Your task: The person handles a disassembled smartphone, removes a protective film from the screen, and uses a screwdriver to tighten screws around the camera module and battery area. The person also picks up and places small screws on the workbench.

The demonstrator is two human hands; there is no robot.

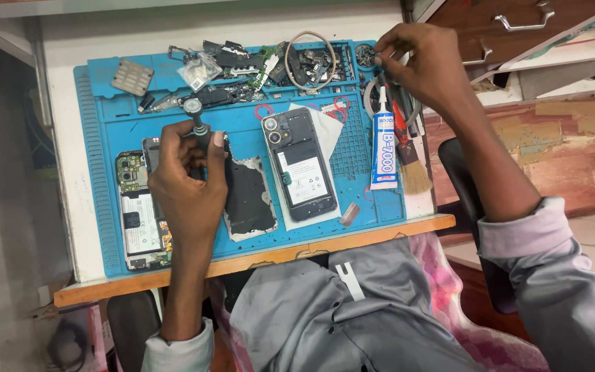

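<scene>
The left hand (pixel 186 180) is closed around a screwdriver (pixel 197 127), held upright with its cap uppermost, above a blue repair mat (pixel 105 124) on the worktop (pixel 63 172). Directly below the left hand lie an opened phone (pixel 136 210) with exposed board and battery, and a detached dark back panel (pixel 248 196). The right hand (pixel 418 65) is at the mat's upper right corner, fingers pinched narrow; whether it holds a small part cannot be determined. Below it lie a glue tube (pixel 383 148) and a brush (pixel 411 165). A second phone (pixel 299 162) lies at mat centre.
</scene>
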